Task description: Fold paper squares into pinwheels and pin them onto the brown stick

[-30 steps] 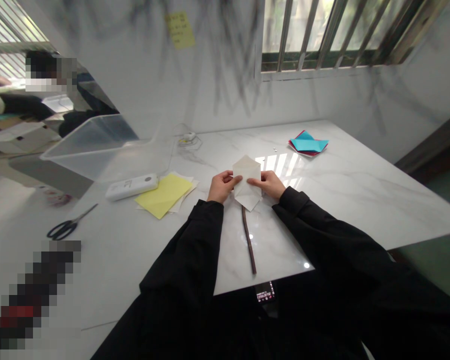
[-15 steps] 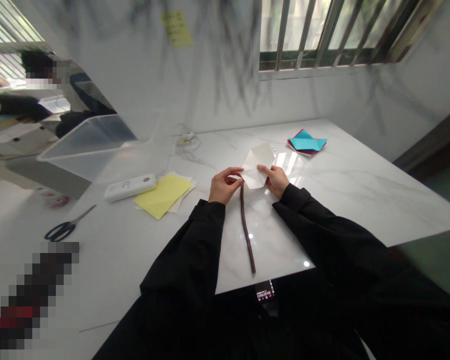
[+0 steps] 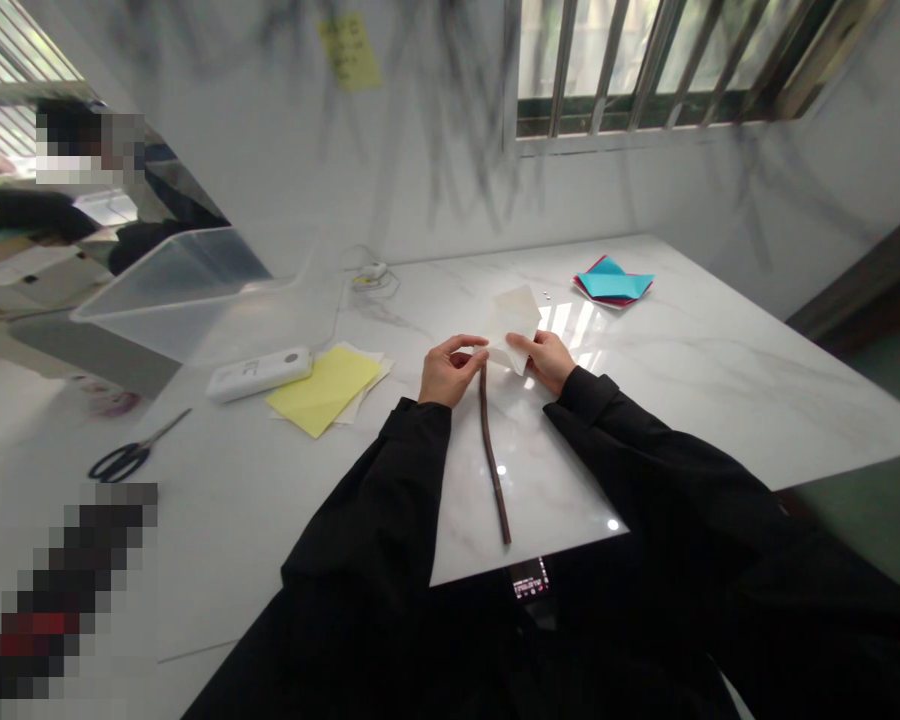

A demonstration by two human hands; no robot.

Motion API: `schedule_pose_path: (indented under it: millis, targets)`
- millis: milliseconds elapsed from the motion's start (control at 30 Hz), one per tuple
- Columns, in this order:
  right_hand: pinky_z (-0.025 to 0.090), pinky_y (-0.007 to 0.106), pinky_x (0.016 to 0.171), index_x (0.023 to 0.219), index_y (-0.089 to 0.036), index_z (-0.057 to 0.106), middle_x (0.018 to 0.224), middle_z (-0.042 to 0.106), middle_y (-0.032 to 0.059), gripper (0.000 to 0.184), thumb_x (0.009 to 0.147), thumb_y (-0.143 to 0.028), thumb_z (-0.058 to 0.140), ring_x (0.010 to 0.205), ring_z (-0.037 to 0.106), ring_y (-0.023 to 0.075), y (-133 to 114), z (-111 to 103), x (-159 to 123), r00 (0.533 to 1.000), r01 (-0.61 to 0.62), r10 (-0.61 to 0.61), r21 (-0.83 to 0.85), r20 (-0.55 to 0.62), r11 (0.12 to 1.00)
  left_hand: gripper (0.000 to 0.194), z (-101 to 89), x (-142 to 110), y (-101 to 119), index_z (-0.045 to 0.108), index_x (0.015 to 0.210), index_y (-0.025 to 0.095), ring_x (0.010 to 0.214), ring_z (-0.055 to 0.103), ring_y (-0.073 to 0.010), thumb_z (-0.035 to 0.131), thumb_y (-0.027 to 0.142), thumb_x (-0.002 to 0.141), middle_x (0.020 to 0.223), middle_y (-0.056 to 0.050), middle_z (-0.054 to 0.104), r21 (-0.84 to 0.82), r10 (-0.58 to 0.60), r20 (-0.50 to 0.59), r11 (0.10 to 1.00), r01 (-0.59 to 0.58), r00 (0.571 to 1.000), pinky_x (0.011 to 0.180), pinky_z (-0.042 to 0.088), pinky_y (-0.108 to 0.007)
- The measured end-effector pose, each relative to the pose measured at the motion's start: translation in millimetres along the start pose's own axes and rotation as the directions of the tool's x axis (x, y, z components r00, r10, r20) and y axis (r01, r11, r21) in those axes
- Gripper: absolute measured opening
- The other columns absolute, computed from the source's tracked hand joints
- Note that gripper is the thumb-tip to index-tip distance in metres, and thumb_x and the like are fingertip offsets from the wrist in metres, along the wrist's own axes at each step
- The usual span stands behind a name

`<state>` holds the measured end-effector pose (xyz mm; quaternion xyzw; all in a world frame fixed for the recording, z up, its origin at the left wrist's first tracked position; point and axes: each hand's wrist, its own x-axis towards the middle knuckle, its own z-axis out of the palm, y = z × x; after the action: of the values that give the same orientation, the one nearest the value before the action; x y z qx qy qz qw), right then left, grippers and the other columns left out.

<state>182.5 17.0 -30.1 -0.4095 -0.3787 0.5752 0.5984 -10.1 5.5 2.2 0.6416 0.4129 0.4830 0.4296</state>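
A partly folded sheet of white paper (image 3: pixel 517 308) is held up over the marble-patterned table between my two hands. My left hand (image 3: pixel 448 372) pinches its left corner between thumb and fingertips. On the right edge, my right hand (image 3: pixel 546 358) grips the paper with the thumb on top and the fingers beneath. A thin brown stick (image 3: pixel 493 455), slightly bent, lies on the table below the paper, its far end close to my left fingertips. Whether my left hand touches the stick, I cannot tell.
Yellow paper (image 3: pixel 325 390) lies over white sheets, beside a white power bank (image 3: pixel 259 375). Scissors (image 3: pixel 131 458) rest at left, near a clear plastic bin (image 3: pixel 172 285). Folded blue and red paper (image 3: pixel 613 283) sits back right. A cable (image 3: pixel 375 275) lies by the wall. Another person (image 3: pixel 82 210) is at far left.
The white paper has tilted and narrowed in view, its right edge bending. My right hand has shifted slightly left. My left hand stays nearly in place, and the stick has not moved.
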Motion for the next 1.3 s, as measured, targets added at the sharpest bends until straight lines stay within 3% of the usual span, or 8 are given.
schedule_pose_path:
  millis: [233, 400, 500, 600, 733, 933, 1100, 1300]
  targets:
    - [0.057, 0.032, 0.074, 0.091, -0.014, 0.076, 0.09, 0.079, 0.0088, 0.046, 0.065, -0.05, 0.09, 0.078, 0.072, 0.0205, 1, 2, -4, 0.998, 0.038, -0.03, -0.155, 0.058, 0.987, 0.028, 3.1, -1, -1, 0.075, 0.081, 0.02, 0.062, 0.06, -0.0152, 0.086, 0.043, 0.071, 0.072, -0.002, 0.067, 0.029, -0.023, -0.026, 0.999, 0.023, 0.999, 0.057, 0.048, -0.026]
    - [0.051, 0.029, 0.063, 0.087, -0.013, 0.077, 0.082, 0.077, 0.0074, 0.047, 0.066, -0.054, 0.088, 0.067, 0.066, 0.0174, 1, 4, -8, 0.996, 0.066, -0.047, -0.252, 0.081, 0.966, 0.029, 3.6, 0, -6, 0.072, 0.097, 0.02, 0.077, 0.07, -0.0187, 0.081, 0.036, 0.075, 0.093, -0.004, 0.074, -0.013, -0.017, 0.004, 1.0, 0.017, 1.0, 0.073, 0.058, -0.03]
    - [0.05, 0.029, 0.063, 0.089, -0.013, 0.077, 0.083, 0.078, 0.0078, 0.049, 0.066, -0.055, 0.087, 0.066, 0.064, 0.0165, 0, 5, -9, 0.993, 0.073, -0.046, -0.269, 0.104, 0.96, 0.057, 3.8, -1, -4, 0.063, 0.128, 0.023, 0.083, 0.073, -0.0198, 0.081, 0.031, 0.074, 0.103, -0.006, 0.075, -0.06, -0.014, 0.009, 0.998, 0.015, 1.0, 0.079, 0.06, -0.033]
    - [0.048, 0.029, 0.062, 0.088, -0.013, 0.077, 0.082, 0.077, 0.0078, 0.051, 0.067, -0.058, 0.086, 0.064, 0.062, 0.0155, 0, 5, -9, 0.993, 0.075, -0.045, -0.284, 0.111, 0.956, 0.091, 3.7, -2, -2, 0.041, 0.155, 0.027, 0.086, 0.074, -0.0213, 0.082, 0.028, 0.073, 0.102, -0.006, 0.076, -0.107, -0.034, 0.006, 0.994, 0.035, 0.999, 0.082, 0.06, -0.035]
    - [0.04, 0.027, 0.054, 0.081, -0.013, 0.075, 0.068, 0.07, 0.0043, 0.055, 0.071, -0.068, 0.08, 0.056, 0.053, 0.0129, 0, 5, -9, 0.992, 0.097, -0.065, -0.349, 0.104, 0.932, 0.107, 2.8, 0, -4, 0.026, 0.163, 0.027, 0.092, 0.075, -0.0227, 0.083, 0.024, 0.072, 0.105, -0.008, 0.077, -0.15, -0.073, 0.005, 0.986, 0.073, 0.997, 0.089, 0.059, -0.039]
    - [0.036, 0.027, 0.052, 0.076, -0.014, 0.073, 0.061, 0.064, 0.0024, 0.058, 0.07, -0.072, 0.078, 0.053, 0.048, 0.0121, -3, 7, -11, 0.988, 0.121, -0.073, -0.389, 0.136, 0.913, 0.097, 0.8, 6, -11, 0.04, 0.155, 0.021, 0.089, 0.075, -0.0222, 0.085, 0.029, 0.07, 0.103, -0.009, 0.078, -0.152, -0.104, -0.002, 0.983, 0.103, 0.995, 0.085, 0.06, -0.036]
    - [0.043, 0.028, 0.057, 0.077, -0.014, 0.074, 0.067, 0.068, 0.0038, 0.056, 0.07, -0.069, 0.078, 0.061, 0.055, 0.0149, -5, 7, -13, 0.977, 0.146, -0.066, -0.413, 0.202, 0.899, 0.063, -0.9, 7, -12, 0.071, 0.115, 0.013, 0.096, 0.074, -0.0272, 0.09, 0.046, 0.065, 0.106, -0.012, 0.079, -0.122, -0.079, 0.065, 0.989, 0.086, 0.995, 0.09, 0.058, -0.039]
    - [0.034, 0.027, 0.052, 0.069, -0.015, 0.067, 0.057, 0.054, -0.0011, 0.06, 0.076, -0.074, 0.071, 0.055, 0.044, 0.0112, -7, 6, -14, 0.97, 0.187, -0.081, -0.485, 0.23, 0.854, 0.054, -3.4, 8, -16, 0.078, 0.1, 0.012, 0.091, 0.072, -0.0276, 0.089, 0.051, 0.065, 0.099, -0.011, 0.08, -0.075, -0.109, 0.009, 0.991, 0.11, 0.994, 0.084, 0.058, -0.039]
